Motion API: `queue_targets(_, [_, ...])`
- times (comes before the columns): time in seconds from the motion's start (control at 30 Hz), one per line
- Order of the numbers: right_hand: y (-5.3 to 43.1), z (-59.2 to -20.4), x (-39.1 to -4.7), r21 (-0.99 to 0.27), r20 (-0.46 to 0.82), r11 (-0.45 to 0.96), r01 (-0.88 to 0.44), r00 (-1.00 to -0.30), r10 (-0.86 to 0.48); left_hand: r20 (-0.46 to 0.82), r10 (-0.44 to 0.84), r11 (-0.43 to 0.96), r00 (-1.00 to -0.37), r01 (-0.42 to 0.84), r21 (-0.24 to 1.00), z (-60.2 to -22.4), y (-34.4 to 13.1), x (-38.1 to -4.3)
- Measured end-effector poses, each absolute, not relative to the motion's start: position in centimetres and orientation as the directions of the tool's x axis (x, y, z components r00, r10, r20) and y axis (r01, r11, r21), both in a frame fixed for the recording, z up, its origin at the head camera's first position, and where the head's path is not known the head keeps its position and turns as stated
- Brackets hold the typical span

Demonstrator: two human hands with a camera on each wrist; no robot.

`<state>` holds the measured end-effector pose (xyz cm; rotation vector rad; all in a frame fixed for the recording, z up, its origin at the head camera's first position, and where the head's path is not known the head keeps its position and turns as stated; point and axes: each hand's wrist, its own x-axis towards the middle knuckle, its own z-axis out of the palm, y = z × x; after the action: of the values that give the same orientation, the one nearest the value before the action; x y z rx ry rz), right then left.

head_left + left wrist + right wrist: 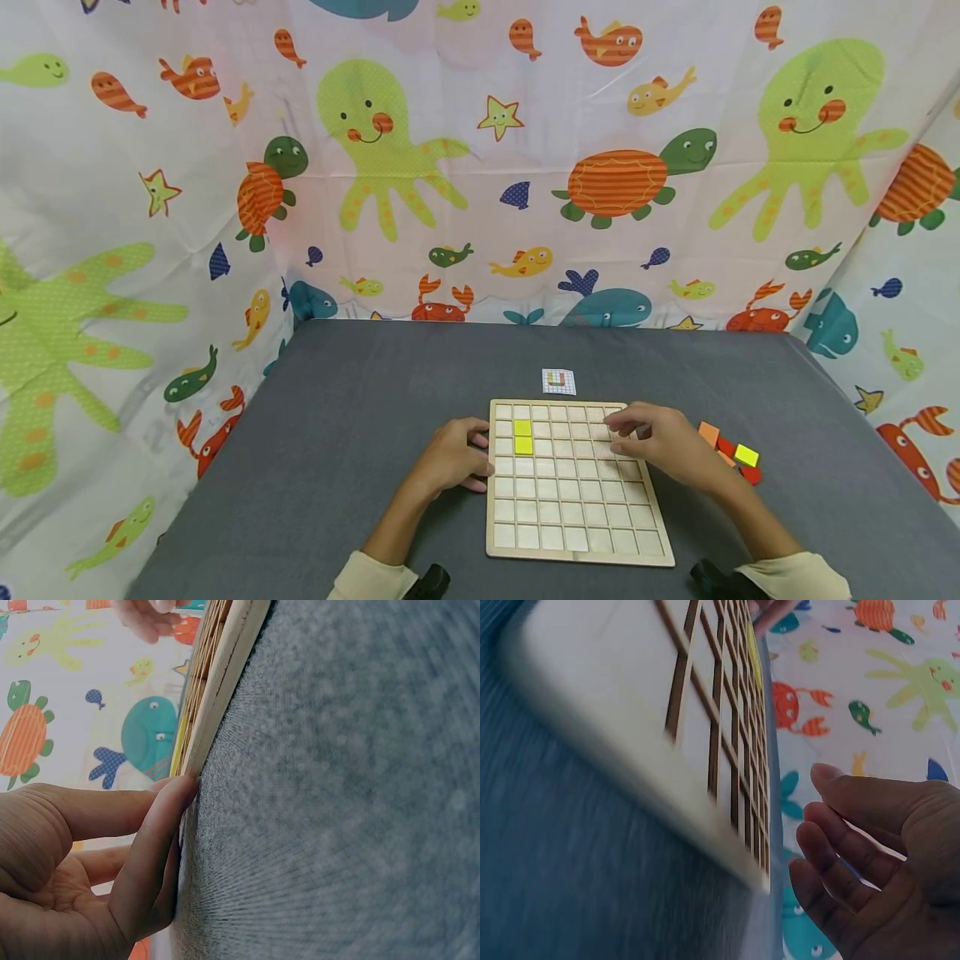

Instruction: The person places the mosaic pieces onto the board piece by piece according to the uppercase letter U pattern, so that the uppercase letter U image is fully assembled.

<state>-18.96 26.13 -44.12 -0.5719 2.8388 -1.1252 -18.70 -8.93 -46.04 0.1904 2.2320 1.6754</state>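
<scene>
A light wooden grid board (pixel 577 557) lies flat on the grey cloth, with two yellow square tiles (pixel 522 446) in one column near its upper left. At the board's left edge is my left hand (pixel 453 454), fingertips touching the side; the left wrist view shows thumb and finger (pixel 154 832) meeting at the rim. Over the board's upper right squares hovers my right hand (pixel 663 442), its fingers loosely bent. In the right wrist view, nothing shows between the thumb and fingers of that hand (pixel 885 855).
Several orange, red and yellow pieces (pixel 746 456) are bunched on the cloth right of the board, beside my right forearm. A small card (pixel 558 382) with a coloured grid pattern lies behind the board. A printed sea-animal curtain (pixel 480 250) hangs around the table (pixel 375 375).
</scene>
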Motion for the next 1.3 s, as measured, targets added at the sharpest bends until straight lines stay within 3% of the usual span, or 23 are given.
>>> queue_targets(0.9, [38.9,-44.8,-16.7,-0.577,-0.016,0.815,-0.059,-0.996,-0.083,-0.199,0.301,0.304,-0.933,-0.104,0.947,-46.1,-8.8,-18.7])
queue_targets(1.3, [42.5,-45.6,-16.7,-0.551,-0.053,0.834,-0.031,-0.996,-0.072,-0.2,0.302,0.302,-0.932,-0.106,0.947,-46.0,-8.9,-18.7])
